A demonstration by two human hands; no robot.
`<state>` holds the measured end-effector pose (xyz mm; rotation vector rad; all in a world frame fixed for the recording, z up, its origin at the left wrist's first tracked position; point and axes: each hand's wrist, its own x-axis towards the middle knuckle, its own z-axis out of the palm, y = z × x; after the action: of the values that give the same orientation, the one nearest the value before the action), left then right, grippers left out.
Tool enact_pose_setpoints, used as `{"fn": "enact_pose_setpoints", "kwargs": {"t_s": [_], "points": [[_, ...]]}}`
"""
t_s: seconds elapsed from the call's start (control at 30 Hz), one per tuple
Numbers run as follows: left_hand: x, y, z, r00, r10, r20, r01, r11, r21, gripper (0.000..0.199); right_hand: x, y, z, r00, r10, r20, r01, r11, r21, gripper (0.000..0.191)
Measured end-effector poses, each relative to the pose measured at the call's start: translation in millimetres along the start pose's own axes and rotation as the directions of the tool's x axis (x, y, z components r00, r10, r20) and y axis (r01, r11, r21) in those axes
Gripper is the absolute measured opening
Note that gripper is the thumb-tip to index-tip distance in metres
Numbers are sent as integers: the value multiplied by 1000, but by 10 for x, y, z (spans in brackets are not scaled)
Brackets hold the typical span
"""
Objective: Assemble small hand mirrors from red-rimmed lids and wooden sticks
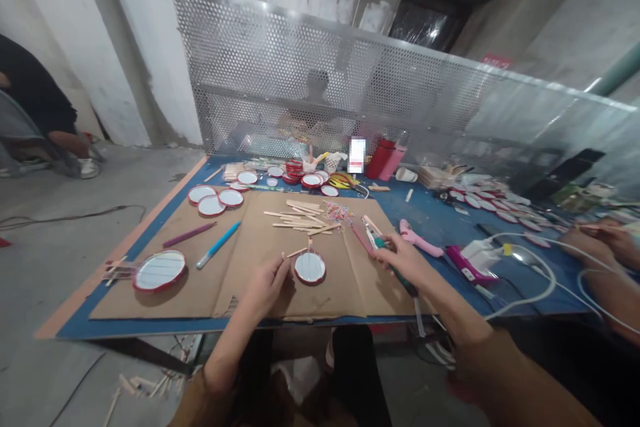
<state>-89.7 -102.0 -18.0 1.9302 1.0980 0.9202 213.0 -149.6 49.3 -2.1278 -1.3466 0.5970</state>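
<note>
A small round white disc with a red rim (310,267) lies on the cardboard sheet (240,293) in front of me, a short wooden piece standing at its top edge. Just left of it, my left hand (269,282) has its fingers pinched on a thin wooden stick (298,253), which slants toward the disc. My right hand (399,257) is closed around green-handled pliers (373,235), their metal jaws pointing up and away from me. Beyond the disc lie several loose wooden sticks (300,219) and a heap of thin colourful pieces (339,211).
A larger disc with sticks (160,271), a blue pen (219,245) and a purple pen (190,234) lie left. On the right are a pink glue gun (419,239), a purple power strip (470,263) with cables, and another person's hands (600,240). Bottles (381,159) stand behind.
</note>
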Motion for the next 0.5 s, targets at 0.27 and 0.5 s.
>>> {"fn": "enact_pose_setpoints", "kwargs": {"t_s": [0.27,0.5], "points": [[36,-38,84,995,46,-94,-30,986,164,31,1017,77,-110,979,136,-150,-183,909,-375,45],[54,4,22,991,-23,-135,30,998,49,29,1319,1,-28,992,44,-117,-93,882,-462,33]]}}
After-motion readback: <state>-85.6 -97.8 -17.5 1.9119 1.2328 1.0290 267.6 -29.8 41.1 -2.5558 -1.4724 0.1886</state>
